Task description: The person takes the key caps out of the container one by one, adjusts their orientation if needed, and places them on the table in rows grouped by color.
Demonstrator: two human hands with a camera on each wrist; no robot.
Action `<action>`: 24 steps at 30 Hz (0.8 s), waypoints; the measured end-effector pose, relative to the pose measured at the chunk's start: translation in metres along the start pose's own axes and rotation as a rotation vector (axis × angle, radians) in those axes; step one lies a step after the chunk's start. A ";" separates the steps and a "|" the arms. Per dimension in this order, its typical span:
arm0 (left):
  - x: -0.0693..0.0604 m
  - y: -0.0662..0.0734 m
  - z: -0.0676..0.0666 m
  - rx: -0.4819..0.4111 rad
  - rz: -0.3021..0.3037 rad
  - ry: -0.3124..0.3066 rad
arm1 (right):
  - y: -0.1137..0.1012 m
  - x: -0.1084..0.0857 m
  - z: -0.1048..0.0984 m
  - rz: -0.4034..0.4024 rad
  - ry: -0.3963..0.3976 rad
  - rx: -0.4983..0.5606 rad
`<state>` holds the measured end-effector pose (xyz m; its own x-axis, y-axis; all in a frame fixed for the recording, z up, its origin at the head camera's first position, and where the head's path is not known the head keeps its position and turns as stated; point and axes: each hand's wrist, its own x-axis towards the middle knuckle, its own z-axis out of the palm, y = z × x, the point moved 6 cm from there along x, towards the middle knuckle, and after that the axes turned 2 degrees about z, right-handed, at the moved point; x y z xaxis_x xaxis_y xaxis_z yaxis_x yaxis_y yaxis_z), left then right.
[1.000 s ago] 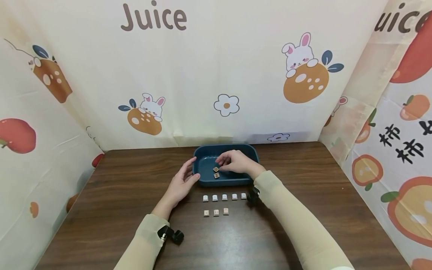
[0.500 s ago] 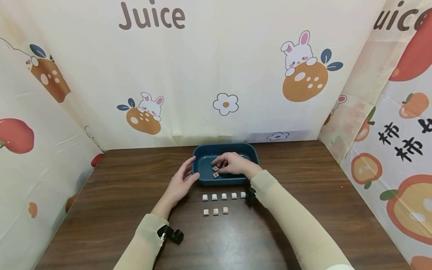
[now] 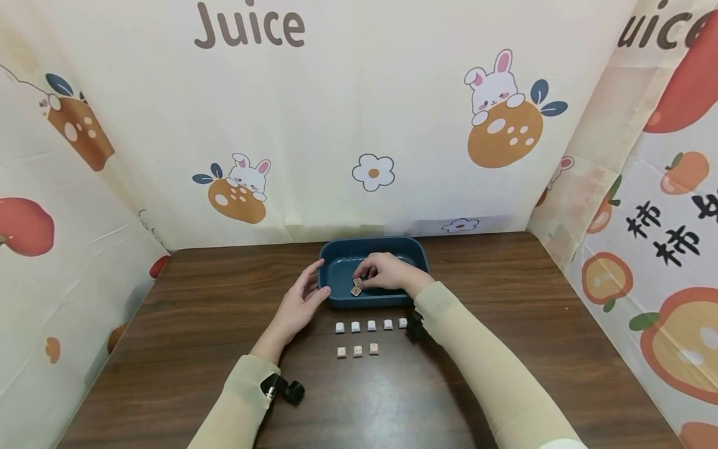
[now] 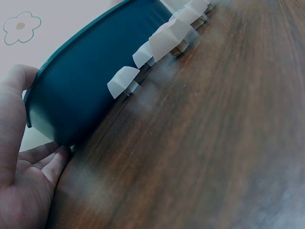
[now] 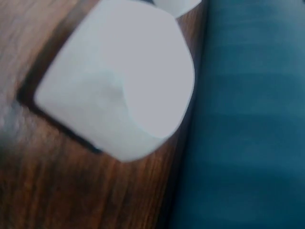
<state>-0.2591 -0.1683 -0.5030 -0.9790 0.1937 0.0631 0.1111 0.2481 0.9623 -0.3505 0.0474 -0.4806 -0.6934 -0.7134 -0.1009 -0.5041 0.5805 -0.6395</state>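
Note:
A dark blue tray stands at the back of the table. My left hand rests against its left end, fingers loosely bent. In the left wrist view the thumb touches the tray rim and the other fingers lie low by its base. My right hand reaches inside the tray, its thumb and forefinger pinching one small keycap, partly covered by the fingers. A second small orange-brown keycap, with a dark middle, lies just below it. The right wrist view shows no fingers.
White keycaps on clear switches form a row before the tray. A shorter row of cream keycaps lies nearer. One white keycap sits close under the right wrist. Printed cloth hangs behind the wooden table.
The right hand's fingertips have come down onto the small keycaps in the tray, which have shifted and turned slightly. The left hand stays at the tray's end.

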 end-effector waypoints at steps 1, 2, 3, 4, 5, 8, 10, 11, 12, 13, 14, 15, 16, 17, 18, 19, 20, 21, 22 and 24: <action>0.000 0.000 0.000 0.001 -0.001 0.000 | 0.000 0.000 0.000 -0.002 0.000 0.000; 0.000 0.000 0.000 0.001 -0.001 0.000 | -0.001 0.000 0.000 -0.005 -0.001 0.001; 0.000 0.000 0.000 0.000 0.001 -0.001 | -0.001 0.000 0.000 -0.007 0.000 0.001; 0.000 0.000 0.000 -0.002 0.003 -0.003 | -0.001 0.000 0.000 -0.011 0.000 0.001; 0.000 0.000 0.000 -0.003 0.004 -0.004 | -0.001 0.000 -0.001 -0.011 0.000 0.000; 0.000 0.001 0.000 -0.006 0.009 -0.007 | -0.001 0.000 -0.001 -0.013 0.002 0.000; -0.001 0.001 -0.001 -0.008 0.010 -0.007 | -0.001 0.000 -0.001 -0.009 0.003 -0.002; 0.000 0.001 -0.001 -0.008 0.011 -0.006 | -0.002 0.000 -0.002 -0.006 0.005 -0.003; 0.000 0.002 -0.001 -0.008 0.011 -0.005 | -0.002 0.000 -0.002 -0.004 0.006 -0.003; 0.000 0.002 -0.001 -0.008 0.010 -0.004 | -0.002 0.000 -0.002 0.000 0.007 -0.005; 0.000 0.002 -0.001 -0.008 0.010 -0.003 | -0.002 -0.001 -0.002 0.003 0.008 -0.006; -0.001 0.002 -0.001 -0.008 0.009 -0.002 | -0.001 0.000 -0.002 0.005 0.010 -0.007; -0.001 0.002 -0.001 -0.008 0.009 -0.001 | -0.001 -0.001 -0.002 0.008 0.011 -0.006; 0.000 0.002 -0.001 -0.007 0.009 -0.001 | -0.001 -0.001 -0.002 0.009 0.012 -0.005; -0.001 0.002 -0.001 -0.008 0.008 0.000 | -0.001 -0.001 -0.002 0.009 0.013 -0.003; -0.001 0.002 -0.001 -0.007 0.007 0.001 | -0.001 -0.001 -0.002 0.011 0.013 -0.002; -0.001 0.002 0.000 -0.007 0.006 0.003 | -0.001 -0.001 -0.002 0.012 0.014 -0.001; -0.001 0.001 0.000 -0.007 0.004 0.004 | -0.001 -0.002 -0.002 0.013 0.015 0.002; 0.000 0.001 0.000 -0.005 0.003 0.004 | -0.002 -0.002 -0.002 0.014 0.016 0.005; 0.000 0.001 0.000 -0.006 0.001 0.008 | -0.003 -0.003 -0.002 0.013 0.020 0.009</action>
<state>-0.2586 -0.1680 -0.5023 -0.9802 0.1865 0.0660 0.1109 0.2421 0.9639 -0.3482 0.0491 -0.4770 -0.7098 -0.6982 -0.0939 -0.4909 0.5858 -0.6449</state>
